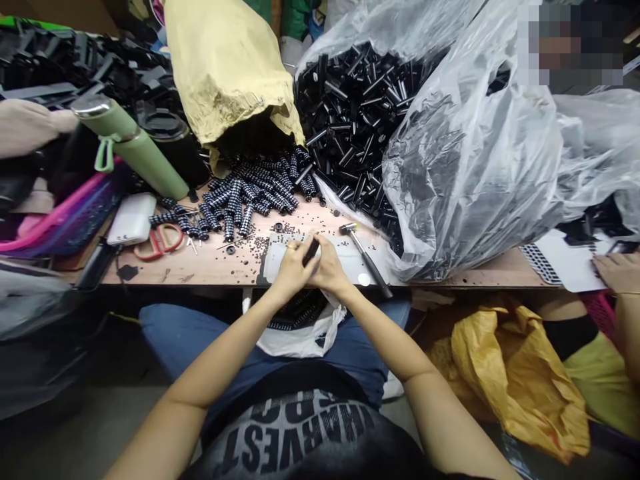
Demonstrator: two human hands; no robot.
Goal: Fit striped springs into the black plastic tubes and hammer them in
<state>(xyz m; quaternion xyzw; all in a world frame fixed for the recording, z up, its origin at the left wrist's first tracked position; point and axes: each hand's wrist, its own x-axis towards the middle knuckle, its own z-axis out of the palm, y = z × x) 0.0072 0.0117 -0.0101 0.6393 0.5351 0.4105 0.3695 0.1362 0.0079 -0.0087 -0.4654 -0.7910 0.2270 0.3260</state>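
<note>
My left hand (pixel 291 268) and my right hand (pixel 329 268) meet over the table's front edge, both closed on a short black tube (pixel 311 252). The tube stands tilted between them, and my fingers cover part of it. Under my hands lies a pale flat board (pixel 274 259). On the board's right side rests a small hammer (pixel 369 263), its head away from me. Tiny dark bits (pixel 255 248) are scattered left of the board. Below my hands, a white bag (pixel 300 343) in my lap holds dark ribbed pieces.
Behind the board lie a pile of ribbed black-and-white rods (pixel 250 190), a yellow sack (pixel 230 73) and black tubes (pixel 345 127) heaped beside clear plastic (pixel 475 167). Red scissors (pixel 160 241), a white box (pixel 132 219) and a green flask (pixel 140 147) are left. Another person's hand (pixel 620 272) is far right.
</note>
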